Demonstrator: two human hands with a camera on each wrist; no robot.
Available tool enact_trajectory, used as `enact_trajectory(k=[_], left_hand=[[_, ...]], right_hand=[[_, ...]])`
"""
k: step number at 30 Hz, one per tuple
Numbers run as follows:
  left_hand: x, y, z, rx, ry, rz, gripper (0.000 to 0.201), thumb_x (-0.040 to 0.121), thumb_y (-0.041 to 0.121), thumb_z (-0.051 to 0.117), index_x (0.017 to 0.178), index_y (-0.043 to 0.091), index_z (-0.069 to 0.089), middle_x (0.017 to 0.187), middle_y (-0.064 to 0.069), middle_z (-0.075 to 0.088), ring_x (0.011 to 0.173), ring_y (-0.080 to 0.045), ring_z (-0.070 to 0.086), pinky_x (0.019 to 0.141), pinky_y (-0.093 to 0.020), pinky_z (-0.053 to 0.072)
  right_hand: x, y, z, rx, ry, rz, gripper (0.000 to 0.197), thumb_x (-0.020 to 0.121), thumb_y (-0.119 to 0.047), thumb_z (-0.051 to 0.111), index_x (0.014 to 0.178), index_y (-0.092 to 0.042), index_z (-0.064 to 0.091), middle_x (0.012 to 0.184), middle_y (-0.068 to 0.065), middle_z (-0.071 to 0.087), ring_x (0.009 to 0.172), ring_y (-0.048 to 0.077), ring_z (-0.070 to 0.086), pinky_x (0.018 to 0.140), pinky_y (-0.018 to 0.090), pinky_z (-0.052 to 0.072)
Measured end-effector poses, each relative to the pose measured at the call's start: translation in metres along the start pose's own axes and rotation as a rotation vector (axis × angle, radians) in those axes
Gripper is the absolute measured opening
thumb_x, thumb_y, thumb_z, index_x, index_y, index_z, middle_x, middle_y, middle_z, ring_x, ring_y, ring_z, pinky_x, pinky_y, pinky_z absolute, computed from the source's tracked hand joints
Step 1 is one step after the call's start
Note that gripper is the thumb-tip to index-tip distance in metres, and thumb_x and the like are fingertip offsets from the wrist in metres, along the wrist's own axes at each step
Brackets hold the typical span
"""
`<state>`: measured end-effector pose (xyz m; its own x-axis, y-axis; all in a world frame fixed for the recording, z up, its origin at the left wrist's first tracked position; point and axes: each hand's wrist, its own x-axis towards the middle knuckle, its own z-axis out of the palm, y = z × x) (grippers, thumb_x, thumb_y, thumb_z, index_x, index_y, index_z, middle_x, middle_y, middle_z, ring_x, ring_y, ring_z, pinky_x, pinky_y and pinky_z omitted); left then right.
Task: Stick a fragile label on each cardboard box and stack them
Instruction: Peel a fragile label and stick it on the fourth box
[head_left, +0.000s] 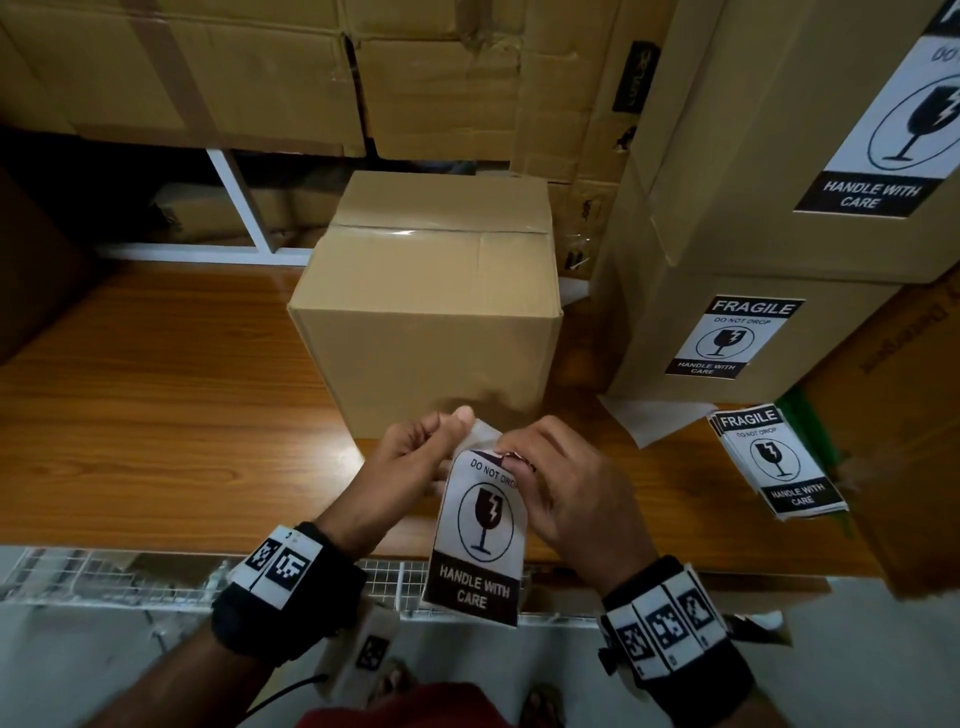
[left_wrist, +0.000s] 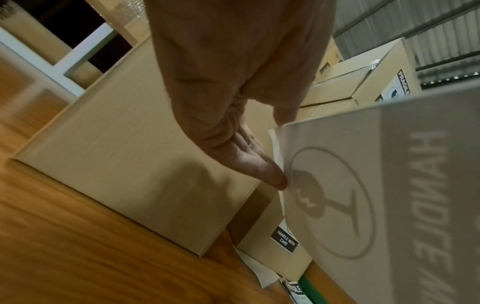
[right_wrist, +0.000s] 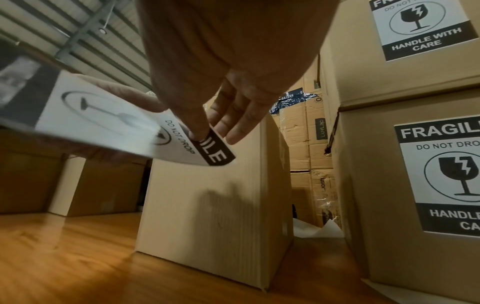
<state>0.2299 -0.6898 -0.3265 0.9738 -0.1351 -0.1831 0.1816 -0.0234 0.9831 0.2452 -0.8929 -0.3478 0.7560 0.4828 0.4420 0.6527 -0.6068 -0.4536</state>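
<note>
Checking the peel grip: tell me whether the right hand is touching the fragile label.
Touching. In the right wrist view, the right hand pinches the fragile label at its black top corner; the head view agrees.

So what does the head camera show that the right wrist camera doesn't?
Only the head view shows both hands together, the left hand and right hand pinching the top of the fragile label, plus the spare label pile on the wooden table and the unlabelled box's taped top.

Only the right wrist view shows the label's black corner peeling under the fingers, and the ceiling.

Both show the unlabelled box and the labelled boxes stacked at right.
</note>
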Motion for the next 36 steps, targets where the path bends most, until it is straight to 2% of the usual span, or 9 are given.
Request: enact_trajectory(k=[5, 9, 12, 15, 18, 24, 30, 33, 36], left_hand=[[-0.002, -0.006, -0.006, 0.032, 0.027, -0.055, 0.03, 0.1, 0.024, 0.064, 0.097, -0.006, 0.069, 0.082, -0.019, 0.064, 0.059, -0.008, 0.058, 0.052, -0.015, 0.044], [0.002, -0.015, -0.007, -0.04, 0.115, -0.11, 0.027, 0.097, 0.023, 0.069, 0.099, -0.004, 0.071, 0.083, -0.017, 0.059, 0.057, -0.007, 0.051, 0.049, -0.014, 0.04], [0.002, -0.02, -0.005, -0.068, 0.125, -0.122, 0.018, 0.098, 0.023, 0.067, 0.094, 0.006, 0.07, 0.087, -0.015, 0.063, 0.066, -0.012, 0.055, 0.051, -0.015, 0.043], [0.004, -0.025, -0.005, -0.086, 0.149, -0.124, 0.02, 0.1, 0.025, 0.065, 0.085, 0.013, 0.064, 0.078, -0.008, 0.062, 0.066, -0.013, 0.054, 0.052, -0.017, 0.041], [0.008, -0.029, -0.006, -0.113, 0.178, -0.14, 0.025, 0.102, 0.025, 0.063, 0.082, 0.012, 0.059, 0.059, 0.008, 0.055, 0.049, -0.004, 0.047, 0.049, -0.018, 0.036], [0.017, -0.045, -0.014, -0.043, 0.287, -0.168, 0.028, 0.103, 0.026, 0.063, 0.083, 0.006, 0.062, 0.059, -0.001, 0.059, 0.048, -0.011, 0.05, 0.052, -0.025, 0.038], [0.02, -0.061, -0.023, -0.032, 0.384, -0.212, 0.03, 0.104, 0.02, 0.061, 0.09, -0.006, 0.062, 0.068, -0.005, 0.067, 0.055, -0.012, 0.063, 0.044, -0.019, 0.044], [0.02, -0.071, -0.029, -0.033, 0.435, -0.262, 0.023, 0.103, 0.02, 0.062, 0.091, 0.001, 0.068, 0.074, -0.002, 0.072, 0.066, -0.018, 0.067, 0.052, -0.022, 0.05], [0.018, -0.08, -0.037, -0.05, 0.484, -0.3, 0.024, 0.101, 0.024, 0.066, 0.093, 0.002, 0.069, 0.084, -0.014, 0.073, 0.075, -0.03, 0.064, 0.07, -0.041, 0.052]], right_hand=[[-0.003, 0.002, -0.001, -0.077, -0.02, -0.084, 0.029, 0.102, -0.029, 0.052, 0.126, -0.02, 0.065, 0.109, 0.0, 0.06, 0.087, 0.011, 0.058, 0.064, 0.024, 0.054], [-0.007, 0.004, 0.003, 0.02, 0.002, -0.011, 0.047, 0.097, -0.012, 0.068, 0.142, -0.016, 0.059, 0.126, 0.0, 0.058, 0.103, 0.012, 0.062, 0.081, 0.025, 0.058], [-0.009, 0.006, 0.006, 0.054, 0.097, 0.101, 0.042, 0.087, -0.007, 0.078, 0.127, -0.014, 0.069, 0.125, -0.002, 0.059, 0.111, 0.011, 0.059, 0.091, 0.028, 0.056], [-0.01, 0.008, 0.007, -0.006, 0.141, 0.126, 0.018, 0.086, -0.01, 0.079, 0.103, -0.017, 0.076, 0.114, -0.004, 0.065, 0.105, 0.012, 0.054, 0.082, 0.027, 0.053], [-0.011, 0.01, 0.006, 0.015, 0.134, 0.078, 0.015, 0.087, -0.007, 0.076, 0.099, -0.017, 0.077, 0.105, -0.005, 0.066, 0.101, 0.012, 0.055, 0.081, 0.025, 0.05], [-0.023, 0.01, 0.001, 0.094, 0.06, -0.083, 0.023, 0.092, -0.013, 0.059, 0.107, -0.014, 0.076, 0.106, 0.0, 0.065, 0.098, 0.016, 0.061, 0.073, 0.029, 0.052], [-0.038, 0.006, -0.008, 0.053, 0.03, -0.192, 0.04, 0.093, -0.006, 0.066, 0.132, -0.017, 0.065, 0.105, 0.001, 0.065, 0.09, 0.015, 0.061, 0.067, 0.029, 0.053], [-0.042, 0.004, -0.018, 0.097, 0.043, -0.185, 0.034, 0.094, -0.005, 0.069, 0.126, -0.016, 0.07, 0.106, -0.001, 0.067, 0.09, 0.016, 0.064, 0.068, 0.033, 0.054], [-0.044, 0.003, -0.028, 0.134, 0.044, -0.168, 0.025, 0.092, -0.003, 0.071, 0.115, -0.012, 0.077, 0.105, -0.001, 0.068, 0.091, 0.015, 0.066, 0.071, 0.031, 0.054]])
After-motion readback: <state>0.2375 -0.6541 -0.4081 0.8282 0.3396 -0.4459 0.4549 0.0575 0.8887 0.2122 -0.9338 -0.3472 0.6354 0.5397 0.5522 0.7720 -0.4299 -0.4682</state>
